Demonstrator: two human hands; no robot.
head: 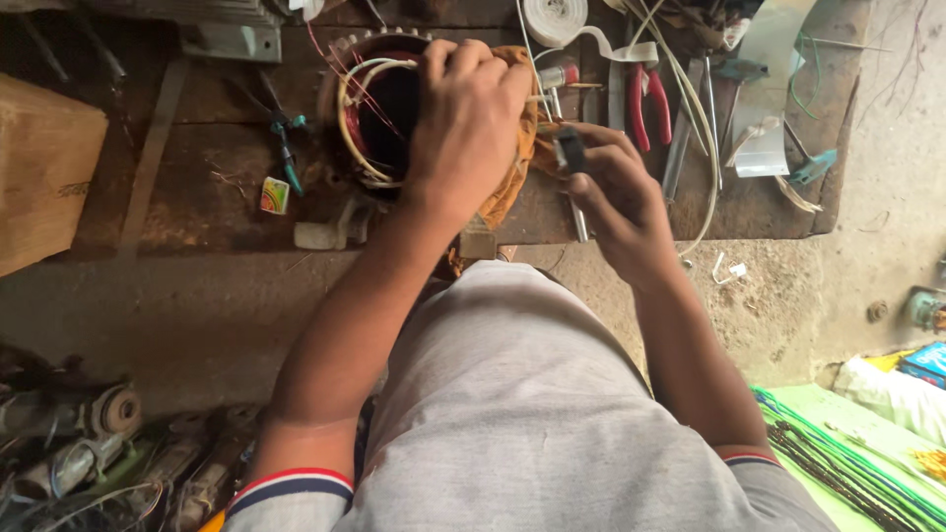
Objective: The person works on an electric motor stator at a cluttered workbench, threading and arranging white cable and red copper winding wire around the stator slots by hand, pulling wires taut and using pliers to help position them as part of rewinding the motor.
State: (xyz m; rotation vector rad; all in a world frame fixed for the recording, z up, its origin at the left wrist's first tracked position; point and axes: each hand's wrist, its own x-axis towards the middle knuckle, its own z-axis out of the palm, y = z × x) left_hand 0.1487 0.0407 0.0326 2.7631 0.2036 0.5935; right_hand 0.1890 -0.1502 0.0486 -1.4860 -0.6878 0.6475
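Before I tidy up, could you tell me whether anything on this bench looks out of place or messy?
Nothing looks broken, but the bench is cluttered. Loose wires stick out of the stator under the left hand. Red pliers, white tape and cables lie jumbled beside the right hand, which holds a small dark tool.

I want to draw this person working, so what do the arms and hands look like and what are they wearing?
Both arms are bare from the short sleeves down. The left hand and right hand wear no gloves, rings or watch that I can see. The light grey T-shirt has short sleeves, each ending in a striped cuff of red, white and dark blue.
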